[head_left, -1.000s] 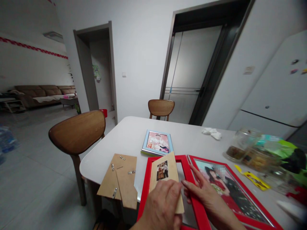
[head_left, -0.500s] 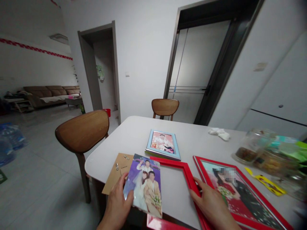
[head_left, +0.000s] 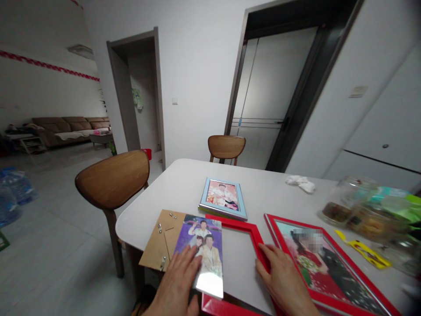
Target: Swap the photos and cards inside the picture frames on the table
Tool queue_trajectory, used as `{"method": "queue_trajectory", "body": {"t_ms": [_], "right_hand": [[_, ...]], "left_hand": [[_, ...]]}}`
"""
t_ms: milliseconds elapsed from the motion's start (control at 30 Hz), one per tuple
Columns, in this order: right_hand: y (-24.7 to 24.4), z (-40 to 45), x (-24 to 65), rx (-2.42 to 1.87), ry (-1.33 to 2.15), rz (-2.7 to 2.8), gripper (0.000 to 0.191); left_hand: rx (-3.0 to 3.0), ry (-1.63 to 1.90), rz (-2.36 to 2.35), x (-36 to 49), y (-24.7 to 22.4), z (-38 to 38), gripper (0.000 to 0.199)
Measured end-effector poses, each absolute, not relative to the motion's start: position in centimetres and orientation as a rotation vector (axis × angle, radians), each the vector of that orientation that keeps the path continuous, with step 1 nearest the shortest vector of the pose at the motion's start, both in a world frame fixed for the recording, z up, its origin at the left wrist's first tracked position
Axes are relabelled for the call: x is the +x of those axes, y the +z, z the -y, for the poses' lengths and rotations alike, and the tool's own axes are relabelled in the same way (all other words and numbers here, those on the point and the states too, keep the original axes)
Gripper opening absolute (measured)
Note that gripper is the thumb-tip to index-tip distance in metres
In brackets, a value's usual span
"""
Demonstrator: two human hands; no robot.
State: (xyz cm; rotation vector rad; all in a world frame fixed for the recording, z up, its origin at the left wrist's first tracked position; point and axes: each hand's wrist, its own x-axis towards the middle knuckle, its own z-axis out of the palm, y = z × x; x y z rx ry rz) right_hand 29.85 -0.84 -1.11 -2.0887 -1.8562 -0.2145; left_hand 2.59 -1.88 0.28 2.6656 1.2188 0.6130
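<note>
My left hand (head_left: 180, 281) lies with its fingers spread on the lower left part of a glossy wedding photo (head_left: 210, 254). The photo overlaps a brown backing board (head_left: 161, 241) with metal clips and the left side of an empty red frame (head_left: 238, 226). On that frame's right side rests my right hand (head_left: 284, 278), its thumb and fingers closed round the red edge. Right of it lies a red-framed picture of a couple (head_left: 329, 267). Behind the empty frame is a smaller light blue framed photo (head_left: 223, 197).
Glass jars (head_left: 338, 206) and a yellow strip (head_left: 370, 253) are on the table's right side. A crumpled white tissue (head_left: 301, 183) lies near the far edge. Wooden chairs stand at the left (head_left: 113, 180) and behind the white table (head_left: 184, 175).
My left hand has gone from gripping the photo's left edge to lying spread over its lower part. The photo sits flatter, with a bright reflection at its bottom. My right hand has shifted slightly left.
</note>
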Motion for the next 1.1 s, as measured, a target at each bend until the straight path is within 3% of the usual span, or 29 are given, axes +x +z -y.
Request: {"method": "queue_trajectory", "body": {"t_ms": [167, 300, 500, 600, 700, 867, 1100], "right_hand": [[-1.2, 0.8, 29.5, -2.065, -0.191, 1.828, 0.038], [0.7, 1.4, 28.8, -1.873, -0.042, 1.729, 0.039], [3.9, 2.5, 24.9, -1.487, 0.795, 1.353, 0.041], [3.7, 2.0, 22.7, -1.323, 1.217, 1.015, 0.047], [3.3, 1.4, 22.2, -1.125, 1.306, 0.699, 0.044], [4.0, 1.2, 26.0, -1.197, 1.124, 0.720, 0.043], [4.4, 0.5, 29.0, -1.552, 1.161, 0.992, 0.044]], "left_hand": [[2.695, 0.588, -1.212, 3.9, -0.2, 1.3, 0.057], [2.520, 0.833, -1.246, 3.7, 0.7, 0.7, 0.048], [1.488, 1.432, -1.254, 3.3, 4.9, -0.5, 0.032], [0.979, 1.480, -0.976, 5.5, 5.6, 0.3, 0.041], [0.767, 1.394, -0.774, 8.4, 4.9, 1.9, 0.045], [0.955, 1.230, -0.752, 9.2, 3.2, 2.7, 0.057], [1.868, 0.860, -0.961, 7.2, 0.7, 2.2, 0.071]]}}
